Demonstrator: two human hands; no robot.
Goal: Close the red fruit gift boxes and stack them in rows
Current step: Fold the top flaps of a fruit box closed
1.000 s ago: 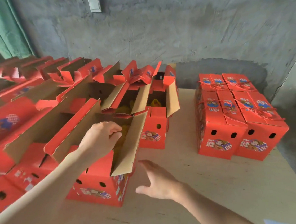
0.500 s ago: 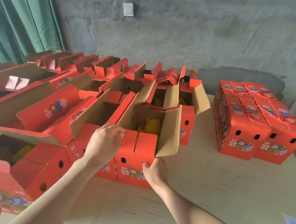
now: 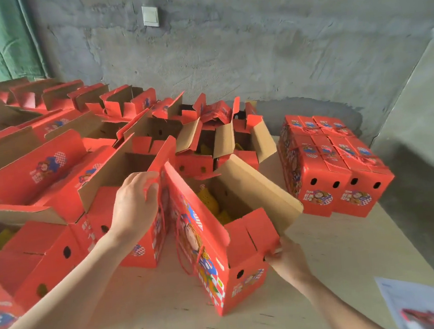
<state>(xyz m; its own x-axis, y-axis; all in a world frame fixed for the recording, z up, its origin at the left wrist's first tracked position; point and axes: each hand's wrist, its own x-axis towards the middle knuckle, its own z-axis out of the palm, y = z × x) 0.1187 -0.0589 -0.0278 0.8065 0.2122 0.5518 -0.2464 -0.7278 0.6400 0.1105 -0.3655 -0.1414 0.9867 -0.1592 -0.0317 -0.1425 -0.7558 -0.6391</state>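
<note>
A grey concrete wall (image 3: 253,54) fills the back, with a green curtain (image 3: 0,44) at its left. Below them a pale wooden desk (image 3: 339,258) runs across the view.

The desk's left half is crowded with open boxes (image 3: 51,167). They are red, their flaps stand up or splay outward, and they are packed in rows that reach back to the curtain. At the right, well apart from them, the closed boxes (image 3: 338,173) sit pressed side by side in a tight block, with their holed ends toward the camera.

Between the two groups, near the front edge, one box (image 3: 205,247) stands open and tilted, its top touching the open box on its left. Its brown right flap (image 3: 255,187) leans outward.

The left hand (image 3: 134,201) has its fingers curled over a red flap edge (image 3: 159,170) just where the box meets its left neighbour. I cannot tell which of the two the edge belongs to. The right hand (image 3: 285,257) pinches the box's near right corner, fingers bent against the end panel.

A printed sheet (image 3: 420,301) lies at the desk's near right corner. Yellow fruit (image 3: 209,202) shows inside the box. A red string (image 3: 181,258) hangs down its left side. A pale switch (image 3: 150,16) sits high on the wall.
</note>
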